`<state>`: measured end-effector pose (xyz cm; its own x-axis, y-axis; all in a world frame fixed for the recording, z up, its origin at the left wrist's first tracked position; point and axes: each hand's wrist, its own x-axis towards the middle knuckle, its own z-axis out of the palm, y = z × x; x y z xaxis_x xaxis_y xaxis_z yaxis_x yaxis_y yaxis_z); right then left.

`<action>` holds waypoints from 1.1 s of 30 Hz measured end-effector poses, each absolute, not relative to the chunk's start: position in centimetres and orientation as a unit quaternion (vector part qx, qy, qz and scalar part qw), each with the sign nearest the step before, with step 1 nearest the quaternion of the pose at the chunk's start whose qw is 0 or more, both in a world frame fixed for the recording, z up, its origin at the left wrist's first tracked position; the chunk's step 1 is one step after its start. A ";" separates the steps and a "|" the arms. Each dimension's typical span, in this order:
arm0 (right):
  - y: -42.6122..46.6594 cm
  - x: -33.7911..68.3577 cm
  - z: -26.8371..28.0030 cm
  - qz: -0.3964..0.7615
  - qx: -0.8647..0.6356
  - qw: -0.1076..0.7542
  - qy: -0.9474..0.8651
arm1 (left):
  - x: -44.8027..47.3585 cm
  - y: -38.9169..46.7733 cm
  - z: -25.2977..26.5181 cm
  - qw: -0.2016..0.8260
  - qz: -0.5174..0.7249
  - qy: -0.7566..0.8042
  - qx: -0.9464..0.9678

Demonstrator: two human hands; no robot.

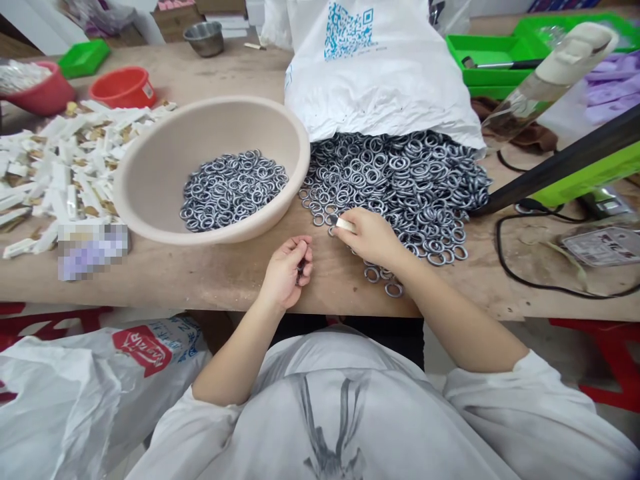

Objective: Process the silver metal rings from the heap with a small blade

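Note:
My right hand (370, 235) is closed on a small white stick with a dark tip (345, 225), held at the near left edge of the pile of grey rings (400, 180). The tip is close to the loose rings; I cannot tell whether it touches them. To its left, my left hand (289, 270) is curled shut above the table's front edge. Something dark shows between its fingers, mostly hidden, perhaps rings. Beyond that hand stands a big beige basin (150, 153), with many more grey rings (235, 190) lying in its bottom.
The ring pile spills from a white sack (375, 80). White strips (60, 167) are heaped at left, near a red bowl (123, 88). Green trays (495, 53), a clear bottle (550, 80) and a black cable (505, 260) are at right. A plastic bag (100, 393) hangs below the table.

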<state>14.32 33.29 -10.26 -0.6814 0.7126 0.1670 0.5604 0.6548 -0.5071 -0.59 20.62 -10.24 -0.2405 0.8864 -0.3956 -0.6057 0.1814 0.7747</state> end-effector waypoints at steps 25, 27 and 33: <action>25.5 13.8 -12.0 0.642 -0.267 0.480 -0.535 | 2.4 20.2 -10.7 0.586 0.578 0.442 0.355; 25.5 14.2 -11.8 0.610 -0.276 0.493 -0.555 | 2.3 20.1 -10.6 0.612 0.567 0.434 0.340; 25.7 16.0 -10.6 0.545 -0.196 0.431 -0.692 | 2.1 19.6 -10.3 0.665 0.556 0.398 0.299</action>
<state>16.01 25.74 -10.61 -0.5515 0.7415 0.3823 -0.1978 0.3290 -0.9234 2.12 19.61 -10.32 0.0641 0.9785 -0.1962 -0.5023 0.2015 0.8409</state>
